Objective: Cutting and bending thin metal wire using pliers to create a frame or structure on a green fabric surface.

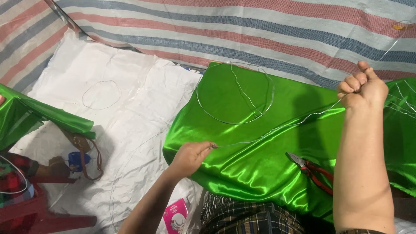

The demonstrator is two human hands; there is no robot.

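Note:
My left hand pinches one end of a thin silver wire near the front edge of a shiny green satin cloth. My right hand is raised in a fist, gripping the same wire further along, so the wire runs taut between both hands above the cloth. A wire hoop lies on the green cloth behind the stretched wire. Red-handled pliers rest on the cloth beside my right forearm.
A white sheet covers the floor at left, with a smaller wire ring on it. Striped tarp lies behind. A brown strap bag, a red stool, more green cloth and a pink packet sit left and front.

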